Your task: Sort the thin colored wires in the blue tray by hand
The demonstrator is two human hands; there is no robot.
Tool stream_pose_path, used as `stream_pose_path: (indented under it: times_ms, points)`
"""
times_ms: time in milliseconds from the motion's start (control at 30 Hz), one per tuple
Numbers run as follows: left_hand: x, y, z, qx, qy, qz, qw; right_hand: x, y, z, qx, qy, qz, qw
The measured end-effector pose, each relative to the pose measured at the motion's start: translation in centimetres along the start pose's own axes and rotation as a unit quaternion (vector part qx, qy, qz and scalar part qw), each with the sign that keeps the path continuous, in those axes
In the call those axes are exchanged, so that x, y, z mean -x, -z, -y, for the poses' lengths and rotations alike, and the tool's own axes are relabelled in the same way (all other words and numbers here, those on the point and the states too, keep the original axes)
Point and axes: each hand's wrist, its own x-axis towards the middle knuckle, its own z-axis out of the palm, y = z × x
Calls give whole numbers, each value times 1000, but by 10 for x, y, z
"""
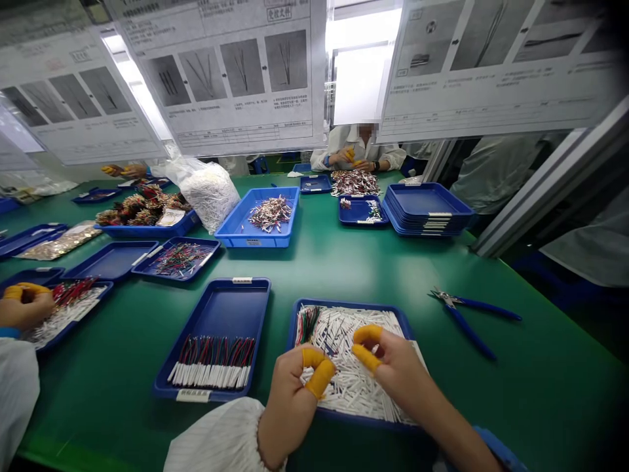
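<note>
My left hand (297,390), with yellow finger cots on thumb and forefinger, pinches thin dark wires (326,346) that stick up at its fingertips. Facing it, my right hand (393,364) has its two cot-covered fingertips brought close together; anything between them is too small to make out. Both hands hover over a blue tray (407,317) full of short white tubes (361,387). Coloured wires (307,326) lie in that tray's far left corner. To the left, another blue tray (221,308) holds a row of wire bundles with white sleeved ends (211,375).
Blue-handled cutters (466,314) lie open at right. Farther back are a bin of wire pieces (258,241), stacked trays (427,203) and a plastic bag (209,190). A co-worker's hand (27,305) works at far left; another person (358,154) sits opposite. Instruction sheets (221,124) hang above.
</note>
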Motion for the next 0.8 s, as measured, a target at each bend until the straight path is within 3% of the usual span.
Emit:
stream_pose_path:
  times_ms: [133,267,567,800]
  points:
    - [-1,0,0,15,15,1,1000,3,-16,-1,207,91,10,974]
    - [-1,-1,0,21,23,12,999,4,-21,0,249,119,24,961]
    - [-1,-2,3,31,45,9,998,1,-19,-6,133,71,-10,988]
    - [-5,-3,5,80,61,4,995,2,-11,7,3,54,15,998]
